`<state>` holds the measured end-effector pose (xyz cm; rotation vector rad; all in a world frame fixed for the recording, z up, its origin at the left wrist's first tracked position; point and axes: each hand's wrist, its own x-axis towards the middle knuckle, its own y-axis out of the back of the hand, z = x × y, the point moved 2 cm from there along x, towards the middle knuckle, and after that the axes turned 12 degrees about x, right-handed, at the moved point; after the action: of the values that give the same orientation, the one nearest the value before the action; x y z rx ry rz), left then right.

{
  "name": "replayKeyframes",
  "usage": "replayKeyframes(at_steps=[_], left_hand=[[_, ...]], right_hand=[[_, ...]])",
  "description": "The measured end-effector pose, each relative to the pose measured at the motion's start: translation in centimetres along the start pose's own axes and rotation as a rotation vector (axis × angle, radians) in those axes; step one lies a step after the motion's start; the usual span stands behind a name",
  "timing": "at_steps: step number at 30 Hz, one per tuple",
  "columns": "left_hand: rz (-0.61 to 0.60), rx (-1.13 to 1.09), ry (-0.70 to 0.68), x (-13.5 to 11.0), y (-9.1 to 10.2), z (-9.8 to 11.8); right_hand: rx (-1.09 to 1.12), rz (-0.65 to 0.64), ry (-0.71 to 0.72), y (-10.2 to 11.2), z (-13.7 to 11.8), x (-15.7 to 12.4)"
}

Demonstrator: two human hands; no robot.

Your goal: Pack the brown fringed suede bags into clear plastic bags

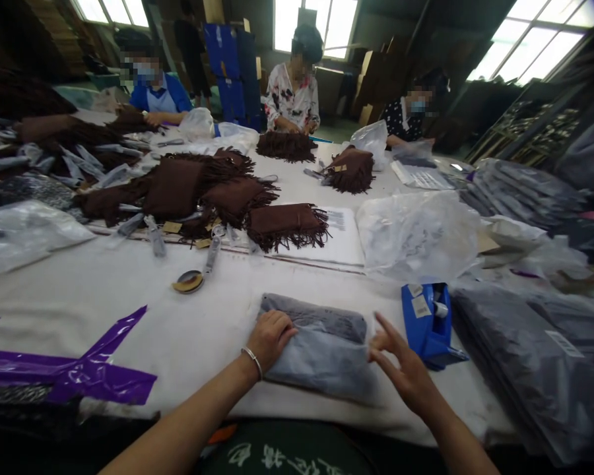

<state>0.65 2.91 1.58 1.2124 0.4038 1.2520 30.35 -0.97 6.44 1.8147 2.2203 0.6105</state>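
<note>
From where I stand, the left hand (272, 338) rests on the upper left of a plastic-wrapped package (321, 359), its fingers loosely bent; I can't tell whether they pinch the film. The right hand (398, 361) is open at the package's right edge, thumb and forefinger spread apart, gripping nothing; whether it touches the plastic is unclear. The package lies flat on the bench (202, 336), a grey, roughly oblong thing, darker along its far side. A blue tape dispenser (423, 323) stands just right. Farther off lies a brown fringed bag (290, 223).
</note>
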Motion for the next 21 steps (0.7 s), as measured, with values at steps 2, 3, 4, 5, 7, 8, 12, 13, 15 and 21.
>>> replayKeyframes(at_steps=[2,3,4,5,7,8,12,13,15,21], left_hand=[[-0.005,0.028,-0.013,0.0,0.0,0.1],[-0.005,0.046,-0.023,0.0,0.0,0.1],[-0.004,0.065,-0.033,0.0,0.0,0.2],[-0.002,0.086,-0.043,-0.1,0.0,0.2],[0.002,0.13,-0.059,-0.2,-0.2,0.2],[0.001,0.15,-0.065,-0.2,-0.3,0.2],[-0.018,0.188,-0.092,-0.2,-0.6,0.3],[-0.022,0.182,-0.092,-0.2,-0.6,0.3],[-0.027,0.142,-0.074,-0.3,-0.4,0.3],[-0.057,-0.063,0.123,-1.5,1.8,-1.5]], right_hand=[[-0.054,-0.292,0.087,-2.9,-1.7,3.6],[-0.14,-0.397,0.121,-4.1,-2.3,5.2],[-0.253,-0.476,0.144,-5.1,-2.5,6.5],[-0.371,-0.534,0.157,-6.0,-2.6,7.6],[-0.555,-0.587,0.158,-7.4,-2.1,9.0],[-0.609,-0.582,0.154,-7.7,-1.7,9.4],[-0.684,-0.421,0.116,-6.8,-0.1,10.3],[-0.695,-0.36,0.104,-6.0,0.2,10.4],[-0.692,-0.243,0.091,-4.2,0.5,10.4],[-0.436,-0.257,0.119,-4.3,-2.3,9.8]])
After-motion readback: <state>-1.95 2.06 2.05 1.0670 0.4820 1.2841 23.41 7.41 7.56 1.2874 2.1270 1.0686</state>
